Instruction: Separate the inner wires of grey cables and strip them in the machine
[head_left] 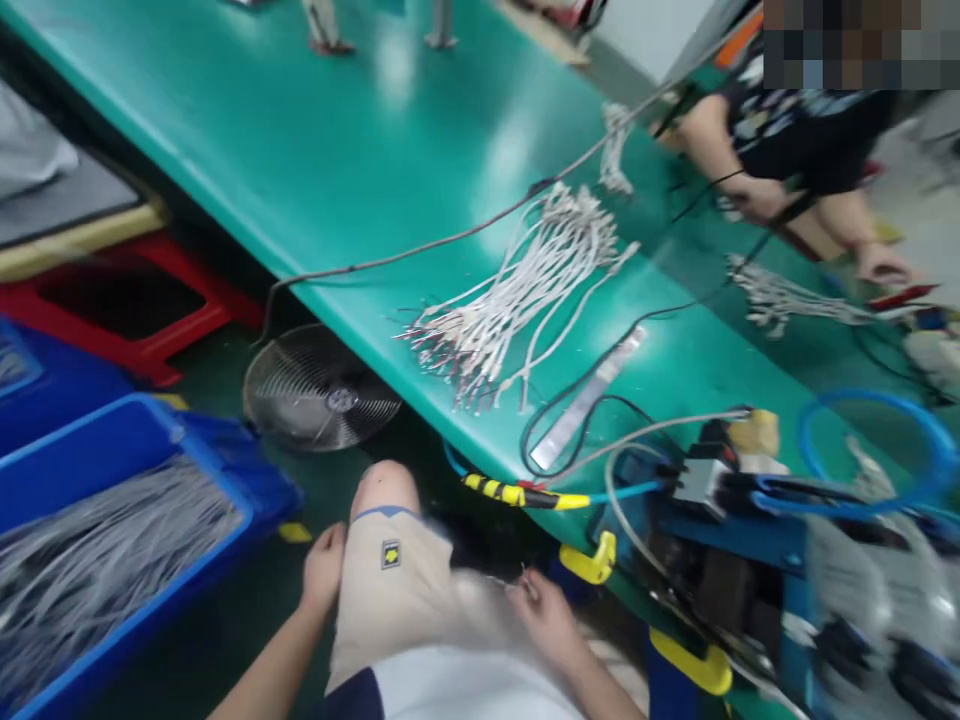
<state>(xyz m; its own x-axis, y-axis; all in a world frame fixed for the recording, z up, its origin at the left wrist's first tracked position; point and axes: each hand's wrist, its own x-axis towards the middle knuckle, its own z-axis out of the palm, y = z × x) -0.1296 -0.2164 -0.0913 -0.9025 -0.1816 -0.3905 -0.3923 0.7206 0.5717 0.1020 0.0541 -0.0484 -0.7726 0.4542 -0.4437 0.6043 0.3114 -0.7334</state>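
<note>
Both hands are seen low, below the near edge of the green counter (360,150), over the lap. The left hand (322,572) is laid loosely against the side of the beige shorts (390,600), fingers half-curled and nothing held. The right hand (551,622) is drawn narrow, its fingertips (529,588) apparently pinched on a thin wire (519,576); blur leaves this uncertain. The step in hand is judged to be the fingering of that single wire at the lap, close to the blue machine (750,530) at the counter's near right end. Any feeding of it to the machine would call for a steady pinch and a lift past the yellow clamp (592,562). Three heaps of white wires are counted on the counter: a large bundle (525,290) by the near edge, a small one (615,150) farther in, and another (787,298) beside a co-worker's two hands (759,196). One metal strip (589,400) lies just right of the large bundle. Off the counter, two blue bins are seen, the nearer bin (150,440) filled with grey wires, along with one fan (322,390) and one red stool (127,300).
</note>
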